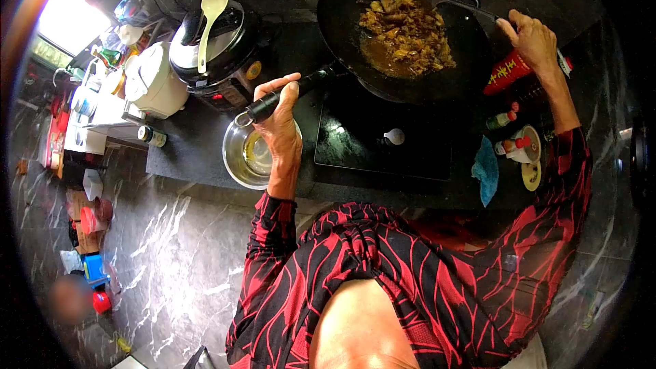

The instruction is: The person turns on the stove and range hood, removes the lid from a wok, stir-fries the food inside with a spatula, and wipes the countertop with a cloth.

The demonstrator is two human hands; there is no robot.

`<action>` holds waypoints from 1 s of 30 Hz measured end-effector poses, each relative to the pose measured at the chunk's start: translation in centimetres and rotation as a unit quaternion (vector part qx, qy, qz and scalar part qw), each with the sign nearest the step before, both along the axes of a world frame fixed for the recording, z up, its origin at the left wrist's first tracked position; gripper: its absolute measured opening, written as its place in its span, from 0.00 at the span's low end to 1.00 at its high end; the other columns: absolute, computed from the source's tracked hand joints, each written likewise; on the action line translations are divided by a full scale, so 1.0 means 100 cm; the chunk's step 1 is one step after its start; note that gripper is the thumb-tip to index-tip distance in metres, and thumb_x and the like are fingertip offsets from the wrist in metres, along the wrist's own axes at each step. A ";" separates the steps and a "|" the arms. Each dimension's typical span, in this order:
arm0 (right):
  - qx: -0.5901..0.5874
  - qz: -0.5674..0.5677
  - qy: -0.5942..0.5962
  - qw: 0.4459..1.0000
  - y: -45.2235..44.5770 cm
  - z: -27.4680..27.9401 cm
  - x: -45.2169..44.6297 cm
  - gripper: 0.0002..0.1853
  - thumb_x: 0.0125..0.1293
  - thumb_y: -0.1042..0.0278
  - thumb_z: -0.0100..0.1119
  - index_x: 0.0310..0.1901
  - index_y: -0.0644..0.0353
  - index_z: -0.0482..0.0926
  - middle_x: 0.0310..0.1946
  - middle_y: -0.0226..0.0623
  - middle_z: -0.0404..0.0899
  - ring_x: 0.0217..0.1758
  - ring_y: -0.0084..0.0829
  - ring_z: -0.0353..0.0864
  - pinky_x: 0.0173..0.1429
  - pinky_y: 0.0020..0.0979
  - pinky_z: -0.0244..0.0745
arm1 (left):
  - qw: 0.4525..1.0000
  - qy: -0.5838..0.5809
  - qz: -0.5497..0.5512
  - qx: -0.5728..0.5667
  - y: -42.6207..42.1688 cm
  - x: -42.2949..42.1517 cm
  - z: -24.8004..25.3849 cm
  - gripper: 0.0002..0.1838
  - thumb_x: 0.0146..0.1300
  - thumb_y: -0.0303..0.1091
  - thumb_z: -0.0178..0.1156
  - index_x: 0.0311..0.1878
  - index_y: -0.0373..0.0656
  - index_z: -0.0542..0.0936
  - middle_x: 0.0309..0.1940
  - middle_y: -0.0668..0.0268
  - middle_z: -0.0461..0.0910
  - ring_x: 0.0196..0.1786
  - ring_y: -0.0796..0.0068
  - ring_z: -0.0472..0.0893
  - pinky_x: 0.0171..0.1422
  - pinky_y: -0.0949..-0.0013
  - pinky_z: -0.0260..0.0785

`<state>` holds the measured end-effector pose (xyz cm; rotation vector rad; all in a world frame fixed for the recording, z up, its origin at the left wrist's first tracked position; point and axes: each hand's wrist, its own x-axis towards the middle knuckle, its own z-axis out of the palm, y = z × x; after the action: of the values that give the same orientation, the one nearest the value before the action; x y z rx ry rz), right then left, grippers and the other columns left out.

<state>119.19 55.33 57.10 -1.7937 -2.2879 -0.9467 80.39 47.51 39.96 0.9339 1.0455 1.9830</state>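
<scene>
My left hand (279, 113) is wrapped round the black handle (311, 82) of a dark wok (342, 10) over the cooktop. Brown, saucy chopped food (406, 37) lies in the wok. My right hand (533, 44) grips the long handle of a spatula (465, 5), whose blade is at the wok's far right, beside the food. Below my left hand stands a steel bowl (236, 157) with a little yellowish residue inside. A red packet (507, 74) with yellow lettering lies under my right wrist.
Left of the wok, a pressure cooker (236, 72) carries a pale ladle (213, 7) on its lid. A white rice cooker (156, 82) and a small jar (152, 137) are farther left. A blue cloth (485, 171) and small bottles (502, 119) lie right of the cooktop (369, 143).
</scene>
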 end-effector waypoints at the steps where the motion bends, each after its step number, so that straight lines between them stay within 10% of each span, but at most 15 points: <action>1: 0.000 -0.001 0.000 1.000 0.004 0.001 0.003 0.18 0.66 0.50 0.53 0.29 0.58 0.74 0.16 0.36 0.74 0.18 0.33 0.75 0.25 0.34 0.70 | 1.000 0.000 -0.001 0.000 0.000 0.000 0.000 0.05 0.55 0.22 0.62 0.36 0.38 0.78 0.36 0.65 0.82 0.35 0.84 0.74 0.46 0.79 0.66; 11: -0.064 -0.001 -0.161 0.985 0.045 -0.029 0.028 0.16 0.66 0.53 0.52 0.41 0.59 0.78 0.20 0.41 0.78 0.24 0.35 0.81 0.28 0.34 0.75 | 1.000 0.003 0.005 -0.008 0.003 -0.001 0.001 0.06 0.56 0.22 0.62 0.36 0.39 0.78 0.36 0.65 0.82 0.36 0.85 0.74 0.46 0.79 0.65; 24: -0.057 -0.012 0.002 0.998 -0.008 0.040 0.061 0.17 0.62 0.52 0.58 0.29 0.61 0.79 0.18 0.37 0.74 0.21 0.34 0.74 0.28 0.35 0.69 | 1.000 -0.011 0.003 -0.008 0.001 0.000 -0.001 0.06 0.56 0.23 0.62 0.37 0.38 0.77 0.37 0.64 0.82 0.36 0.84 0.75 0.46 0.80 0.67; 26: -0.212 -0.198 0.023 0.957 -0.009 0.054 0.063 0.19 0.62 0.53 0.57 0.25 0.62 0.78 0.15 0.33 0.68 0.19 0.27 0.69 0.25 0.33 0.64 | 1.000 -0.012 0.010 -0.008 0.001 0.000 0.000 0.06 0.56 0.23 0.63 0.37 0.38 0.77 0.37 0.63 0.82 0.36 0.84 0.75 0.46 0.80 0.67; 30: -0.314 -0.154 0.130 0.928 -0.005 0.015 0.056 0.20 0.63 0.53 0.56 0.23 0.63 0.78 0.14 0.29 0.64 0.19 0.23 0.64 0.24 0.32 0.59 | 1.000 -0.011 0.004 -0.001 -0.001 0.000 0.005 0.06 0.56 0.23 0.63 0.37 0.38 0.78 0.37 0.64 0.82 0.36 0.83 0.76 0.46 0.79 0.67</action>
<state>124.76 54.84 58.59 -2.3835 -2.3273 0.0574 80.43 47.40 40.45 0.9062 1.0399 1.9935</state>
